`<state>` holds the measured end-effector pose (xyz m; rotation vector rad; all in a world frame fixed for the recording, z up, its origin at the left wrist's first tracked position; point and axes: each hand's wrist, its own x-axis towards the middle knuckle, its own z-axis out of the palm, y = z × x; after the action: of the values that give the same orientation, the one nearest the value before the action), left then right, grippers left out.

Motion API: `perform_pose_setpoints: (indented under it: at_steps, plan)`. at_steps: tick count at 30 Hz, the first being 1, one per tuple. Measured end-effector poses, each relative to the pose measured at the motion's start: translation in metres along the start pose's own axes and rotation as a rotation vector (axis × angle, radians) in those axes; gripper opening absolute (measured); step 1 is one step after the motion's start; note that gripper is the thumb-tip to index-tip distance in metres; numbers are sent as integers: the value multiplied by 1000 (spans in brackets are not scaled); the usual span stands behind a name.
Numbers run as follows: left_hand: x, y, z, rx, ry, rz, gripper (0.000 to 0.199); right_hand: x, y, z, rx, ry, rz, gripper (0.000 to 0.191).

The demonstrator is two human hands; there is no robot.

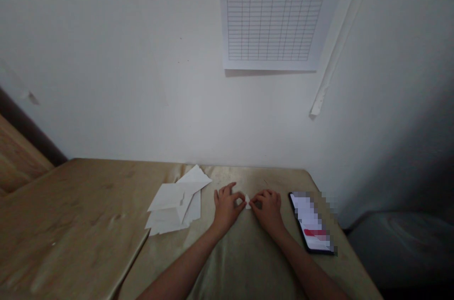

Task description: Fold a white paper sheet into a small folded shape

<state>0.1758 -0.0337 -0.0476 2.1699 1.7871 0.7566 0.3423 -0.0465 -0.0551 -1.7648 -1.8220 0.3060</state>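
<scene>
A small piece of folded white paper [247, 202] is pinched between my two hands, just above or on the tan table cover. My left hand [227, 204] grips its left side between thumb and forefinger, with the other fingers raised. On the right side, my right hand [268, 207] pinches it the same way, its remaining fingers curled. The fingertips partly cover the paper, so its exact folds are hard to make out. To the left of my left hand lies a loose pile of white paper sheets [170, 219], overlapping at different angles.
A phone [314, 224] with a lit, partly blurred screen lies right of my right hand. The table [88, 205] has a tan, glossy cover and meets a white wall [142, 77]. A printed table sheet [273, 25] hangs there. Dark padded furniture [404, 243] stands at the right.
</scene>
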Motion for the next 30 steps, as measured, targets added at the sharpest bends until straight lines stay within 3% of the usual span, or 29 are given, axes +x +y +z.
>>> perform_pose_setpoints:
  at_steps: [19, 30]
  plan:
    - [1, -1, 1, -30, 19, 11, 20, -2, 1, 0, -22, 1, -8, 12]
    - [3, -1, -1, -56, -8, -20, 11, 0, 1, -1, -45, -15, 2, 9]
